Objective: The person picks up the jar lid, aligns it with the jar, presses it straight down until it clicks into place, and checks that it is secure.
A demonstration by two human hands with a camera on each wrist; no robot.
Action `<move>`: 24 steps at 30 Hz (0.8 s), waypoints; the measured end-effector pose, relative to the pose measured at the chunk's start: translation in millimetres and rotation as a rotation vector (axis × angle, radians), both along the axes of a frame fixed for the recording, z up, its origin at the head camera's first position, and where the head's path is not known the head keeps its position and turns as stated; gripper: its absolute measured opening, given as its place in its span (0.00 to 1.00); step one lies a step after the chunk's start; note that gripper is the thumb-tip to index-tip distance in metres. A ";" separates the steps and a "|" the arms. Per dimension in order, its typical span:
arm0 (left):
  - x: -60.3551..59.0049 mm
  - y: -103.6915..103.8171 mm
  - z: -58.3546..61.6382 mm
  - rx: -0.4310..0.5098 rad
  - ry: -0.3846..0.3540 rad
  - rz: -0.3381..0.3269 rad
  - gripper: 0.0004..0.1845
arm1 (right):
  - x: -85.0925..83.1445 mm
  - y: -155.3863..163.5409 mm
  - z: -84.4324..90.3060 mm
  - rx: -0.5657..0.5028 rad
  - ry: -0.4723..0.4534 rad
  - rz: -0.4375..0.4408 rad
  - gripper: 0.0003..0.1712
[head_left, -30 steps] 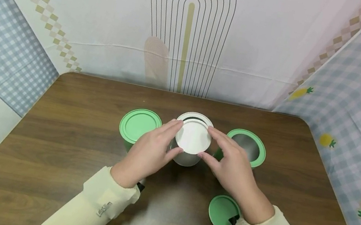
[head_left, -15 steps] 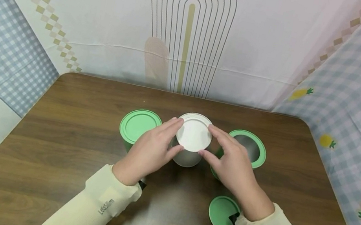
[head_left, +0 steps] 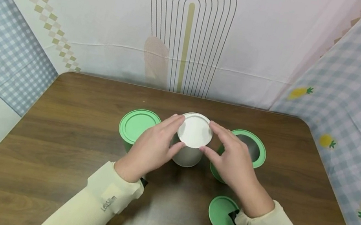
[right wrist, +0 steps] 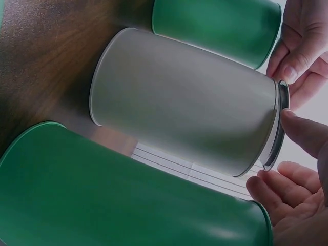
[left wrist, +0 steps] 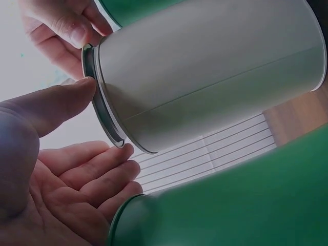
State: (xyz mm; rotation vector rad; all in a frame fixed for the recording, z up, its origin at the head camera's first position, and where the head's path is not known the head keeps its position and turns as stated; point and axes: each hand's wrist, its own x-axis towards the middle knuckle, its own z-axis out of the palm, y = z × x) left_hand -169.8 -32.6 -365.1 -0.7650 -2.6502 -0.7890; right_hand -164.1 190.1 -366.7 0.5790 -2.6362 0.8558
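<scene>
**White lid seated on the white tin: handling and view coverage**

The white tin (head_left: 187, 155) stands upright on the counter (head_left: 63, 148), directly between the two hands. The white lid (head_left: 194, 132) lies on its mouth. The left hand (head_left: 150, 149) pinches the lid's rim from its own side, thumb below and fingertips at the far edge; the right hand (head_left: 234, 165) mirrors this hold on the opposite side. Neither hand grips the tin's wall.

Handling, as a judgement: the tin appears thin-walled, light and rigid, with a smooth, possibly slippery side. The lid is a thin, stiff disc with a raised lip. The rim offers the best purchase; opposed fingertip contact at two or more points should keep it level.

View coverage:
- The head view shows the layout: a closed green tin (head_left: 139, 125) just beyond the left hand, an open green tin (head_left: 245, 149) behind the right hand, and a loose green lid (head_left: 222, 214) at the right wrist.
- The left wrist view shows the lid's lip (left wrist: 102, 110) at the tin's top and the thumb (left wrist: 51, 105) touching it, which the head view hides.
- The right wrist view shows the tin's base (right wrist: 102, 87) resting on the counter.
</scene>
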 end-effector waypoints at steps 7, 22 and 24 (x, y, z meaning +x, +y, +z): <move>-2.5 3.6 -0.3 -0.010 -0.036 0.019 0.34 | -3.5 -0.4 0.5 0.007 -0.017 -0.006 0.39; -7.6 4.1 1.7 -0.011 -0.088 0.026 0.33 | -6.9 0.3 3.3 -0.011 -0.080 -0.022 0.38; -8.3 4.0 2.6 -0.010 -0.092 0.026 0.32 | -7.4 0.7 3.5 -0.015 -0.080 -0.020 0.38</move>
